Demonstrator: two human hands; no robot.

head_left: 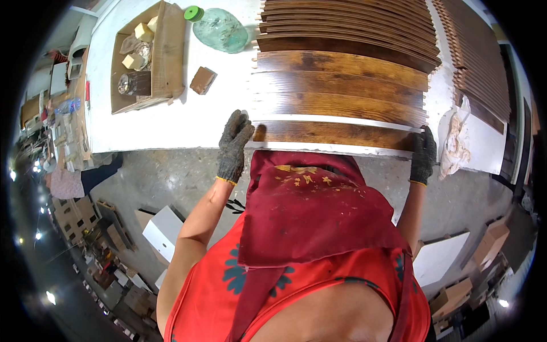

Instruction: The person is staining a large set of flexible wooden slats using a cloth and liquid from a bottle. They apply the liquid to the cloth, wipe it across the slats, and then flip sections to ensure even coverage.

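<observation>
A brown wood-grain slat lies along the table's near edge, separated by a narrow white gap from the rows behind it. My left hand, in a dark grey knitted glove, is beside the slat's left end, its fingers extended and slightly bent. At the right end, my gloved right hand has its fingers closed around the slat's tip. Behind lie several flat slats with small pegs at their ends. Farther back, more slats stand on edge in a tight stack.
On the white table are a cardboard box with yellowish blocks and a jar, a green-capped clear bottle and a small brown block. To the right are another slat stack and a crumpled cloth. White panels are below.
</observation>
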